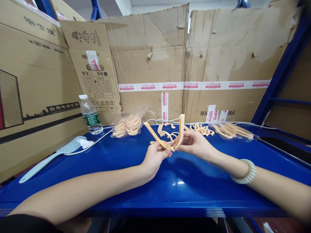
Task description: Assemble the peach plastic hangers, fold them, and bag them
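Note:
Above the middle of the blue table, both hands hold a beige plastic piece (pixel 180 131) with two long arms that spread upward in a V and thin curved parts between them. My left hand (pixel 155 157) pinches it at the bottom, by the left arm. With thumb and fingers, my right hand (pixel 194 144) grips the lower part of the right arm. Its exact kind does not show; it resembles a folding hanger. Behind the hands lie loose small beige hooked pieces (pixel 202 129) and a curved beige piece (pixel 160 130).
A clear bag of beige parts (pixel 127 124) and a water bottle (pixel 91 115) stand back left, a pale green brush (pixel 53 157) nearer. Right are bagged long beige strips (pixel 232 130) and a dark flat device (pixel 286 149). White cable (pixel 97 141) crosses the blue table (pixel 116 197); cardboard (pixel 150 58) walls it.

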Demonstrator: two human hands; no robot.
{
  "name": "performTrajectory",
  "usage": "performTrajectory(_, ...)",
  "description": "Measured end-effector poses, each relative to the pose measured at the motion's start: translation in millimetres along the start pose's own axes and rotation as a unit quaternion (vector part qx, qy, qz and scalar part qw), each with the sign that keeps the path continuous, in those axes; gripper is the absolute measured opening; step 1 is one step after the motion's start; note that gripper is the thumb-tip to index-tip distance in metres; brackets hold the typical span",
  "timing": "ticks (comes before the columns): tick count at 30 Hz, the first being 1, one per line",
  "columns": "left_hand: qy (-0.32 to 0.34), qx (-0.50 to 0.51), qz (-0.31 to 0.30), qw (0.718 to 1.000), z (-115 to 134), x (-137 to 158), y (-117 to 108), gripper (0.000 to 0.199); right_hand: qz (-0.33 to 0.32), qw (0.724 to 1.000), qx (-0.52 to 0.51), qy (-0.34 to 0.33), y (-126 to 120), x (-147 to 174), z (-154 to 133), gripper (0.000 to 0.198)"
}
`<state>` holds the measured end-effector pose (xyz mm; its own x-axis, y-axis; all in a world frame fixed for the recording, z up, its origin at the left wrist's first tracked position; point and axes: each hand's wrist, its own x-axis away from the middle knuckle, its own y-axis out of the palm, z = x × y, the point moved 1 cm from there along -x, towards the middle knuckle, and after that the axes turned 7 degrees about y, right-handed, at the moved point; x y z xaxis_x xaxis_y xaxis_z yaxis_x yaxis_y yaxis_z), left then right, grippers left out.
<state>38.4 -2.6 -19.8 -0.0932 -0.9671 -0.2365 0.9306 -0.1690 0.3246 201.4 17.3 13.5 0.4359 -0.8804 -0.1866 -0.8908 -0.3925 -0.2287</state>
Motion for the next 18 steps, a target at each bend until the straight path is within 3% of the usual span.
performTrajectory(11, -0.013, 0.008, 0.006, 1.000, 10, -5, 2, 0.020, 0.064, 0.998, -0.002, -0.009, 1, -3, 0, 0.032)
performTrajectory(15, -0.003, 0.031, 0.007, 0.999, 26, -25, -6, 0.014, 0.050, 0.998, -0.019, -0.035, -22, -10, -9, 0.027)
performTrajectory(18, -0.058, 0.021, -0.003, 0.998, 37, -44, -18, 0.010, 0.046, 0.998, 0.032, -0.031, -54, -15, -14, 0.025)
